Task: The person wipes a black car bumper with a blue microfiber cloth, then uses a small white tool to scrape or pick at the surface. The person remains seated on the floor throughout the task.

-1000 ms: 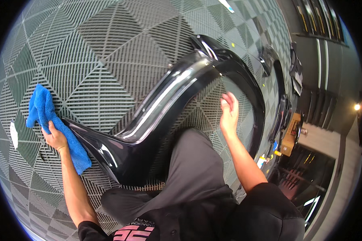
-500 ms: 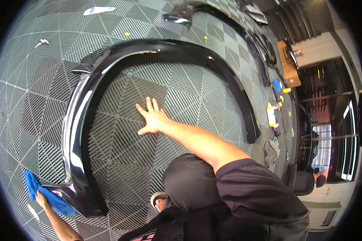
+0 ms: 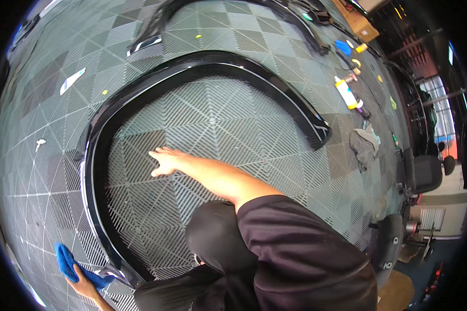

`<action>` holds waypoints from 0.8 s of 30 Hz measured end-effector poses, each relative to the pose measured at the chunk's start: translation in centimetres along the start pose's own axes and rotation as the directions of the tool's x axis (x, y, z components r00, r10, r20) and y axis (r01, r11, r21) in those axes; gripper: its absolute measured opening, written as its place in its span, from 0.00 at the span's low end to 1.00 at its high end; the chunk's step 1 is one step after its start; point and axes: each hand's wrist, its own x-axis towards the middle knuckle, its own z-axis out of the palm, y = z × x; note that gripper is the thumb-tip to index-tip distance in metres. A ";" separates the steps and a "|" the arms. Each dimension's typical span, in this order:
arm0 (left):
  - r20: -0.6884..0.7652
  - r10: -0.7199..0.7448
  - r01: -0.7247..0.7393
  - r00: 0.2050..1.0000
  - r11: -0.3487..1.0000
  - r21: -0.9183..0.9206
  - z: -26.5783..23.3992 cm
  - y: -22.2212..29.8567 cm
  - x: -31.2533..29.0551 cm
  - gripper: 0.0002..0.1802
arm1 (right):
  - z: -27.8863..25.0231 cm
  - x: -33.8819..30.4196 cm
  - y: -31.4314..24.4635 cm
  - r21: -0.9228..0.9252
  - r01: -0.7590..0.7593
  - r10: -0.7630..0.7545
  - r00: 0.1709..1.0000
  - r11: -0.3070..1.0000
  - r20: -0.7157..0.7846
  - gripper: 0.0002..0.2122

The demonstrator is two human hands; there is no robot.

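A glossy black arch-shaped wheel-arch trim (image 3: 202, 61) lies on the floor, its curve facing away from me. By its near left end, my left hand (image 3: 82, 284) grips a blue cloth (image 3: 70, 262); the cloth's right side reaches the trim's end, though I cannot tell whether they touch. Inside the arch, my right hand (image 3: 166, 160) stretches out over the floor tiles, open and holding nothing. Its fingers lie closer together than the thumb. Whether the palm rests on the floor is unclear.
Ribbed grey floor tiles (image 3: 218, 109) spread all round. Another black arched trim (image 3: 155, 26) lies farther off. To the right are a white-and-yellow bottle (image 3: 346, 93), a grey rag (image 3: 363, 147), a blue item (image 3: 342, 47), a cardboard box (image 3: 366, 30) and a black wheeled stool (image 3: 425, 173).
My view has shifted, showing more floor to the right. The right hand's fingers have drawn closer together. My left hand still grips the cloth near the trim's end.
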 end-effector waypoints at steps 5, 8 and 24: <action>0.162 0.343 -0.305 0.925 0.926 -0.220 4.1 15.9 -4.6 0.27 | -0.7 -12.5 10.4 0.121 0.066 0.000 0.880 0.990 -0.476 0.34; 0.400 0.505 -0.392 0.765 0.858 -0.333 6.9 26.4 -8.2 0.21 | 1.9 -22.0 18.0 0.324 -0.160 0.343 0.672 0.932 -0.656 0.30; 0.946 0.316 -0.647 0.071 0.736 -0.197 31.5 55.0 -38.0 0.64 | 4.5 -49.2 48.2 0.881 -0.460 0.896 -0.337 0.111 -0.289 0.31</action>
